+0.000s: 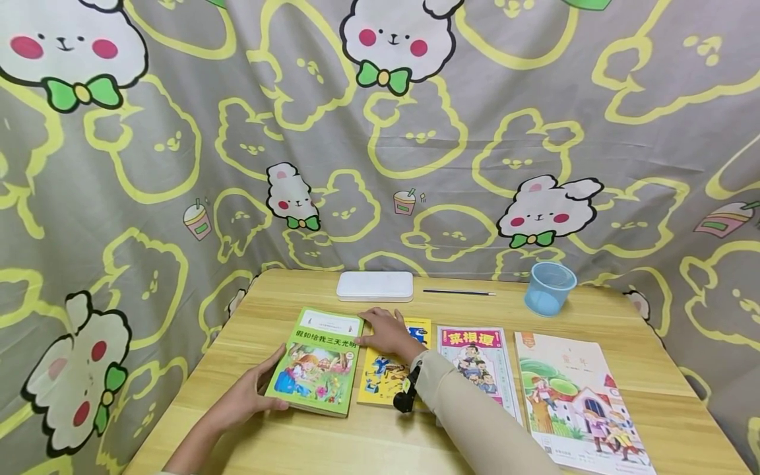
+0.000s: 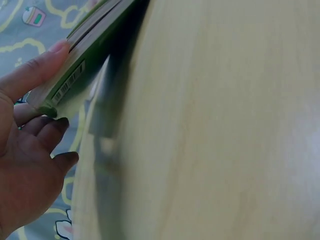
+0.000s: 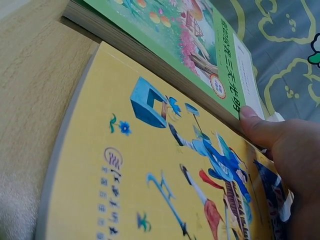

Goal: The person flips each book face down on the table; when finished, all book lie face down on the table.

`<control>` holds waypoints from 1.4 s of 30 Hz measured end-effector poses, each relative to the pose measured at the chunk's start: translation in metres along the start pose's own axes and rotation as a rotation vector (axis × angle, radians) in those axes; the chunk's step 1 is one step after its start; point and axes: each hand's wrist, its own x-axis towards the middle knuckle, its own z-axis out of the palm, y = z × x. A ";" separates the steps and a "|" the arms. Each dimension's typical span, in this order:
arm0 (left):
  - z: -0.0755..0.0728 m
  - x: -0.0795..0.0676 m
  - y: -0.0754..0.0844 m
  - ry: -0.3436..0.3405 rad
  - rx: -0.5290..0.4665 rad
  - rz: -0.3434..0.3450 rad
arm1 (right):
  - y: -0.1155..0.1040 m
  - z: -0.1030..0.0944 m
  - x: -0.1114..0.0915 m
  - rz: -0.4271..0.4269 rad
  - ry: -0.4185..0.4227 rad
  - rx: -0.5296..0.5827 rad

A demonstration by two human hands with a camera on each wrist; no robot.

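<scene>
The left hand (image 1: 245,397) pinches the green storybook (image 1: 316,369) by its near left corner, just left of the yellow paperback (image 1: 380,379); the right hand (image 1: 388,334) grips its far right corner. Uneven lifting could slip a corner free; swinging right might snag the paperback, overreaching might bump the white pencil case (image 1: 375,285) beyond it.

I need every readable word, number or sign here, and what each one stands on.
"假如给我三天光明": green book.
"菜根谭": pink book.
"童年", faint, as best I can tell: large pale book.
Yellow book: title mostly hidden; small print too blurred to read.
Barcode on the green book: any digits too small to read.
Remaining small print on the covers: too small or blurred.
</scene>
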 end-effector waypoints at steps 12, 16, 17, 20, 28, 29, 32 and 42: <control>0.008 -0.003 0.015 0.034 -0.096 0.047 | -0.001 -0.004 -0.001 0.004 -0.012 0.036; 0.012 -0.004 0.022 0.052 -0.127 0.055 | -0.003 -0.006 0.000 0.011 -0.018 0.047; 0.012 -0.004 0.023 0.061 -0.130 0.061 | -0.003 -0.006 0.001 0.014 -0.019 0.046; 0.015 -0.004 0.027 0.081 -0.149 0.081 | -0.005 -0.007 0.002 0.024 -0.023 0.041; 0.020 -0.003 0.031 0.079 -0.261 0.145 | -0.013 -0.010 0.005 0.046 -0.035 0.023; 0.021 -0.003 0.031 0.072 -0.281 0.158 | -0.015 -0.010 0.006 0.046 -0.038 0.025; 0.022 -0.003 0.031 0.044 -0.338 0.191 | -0.018 -0.008 0.009 0.039 -0.046 0.032; 0.030 -0.003 0.037 0.054 -0.371 0.196 | -0.035 -0.008 0.022 -0.042 -0.056 0.133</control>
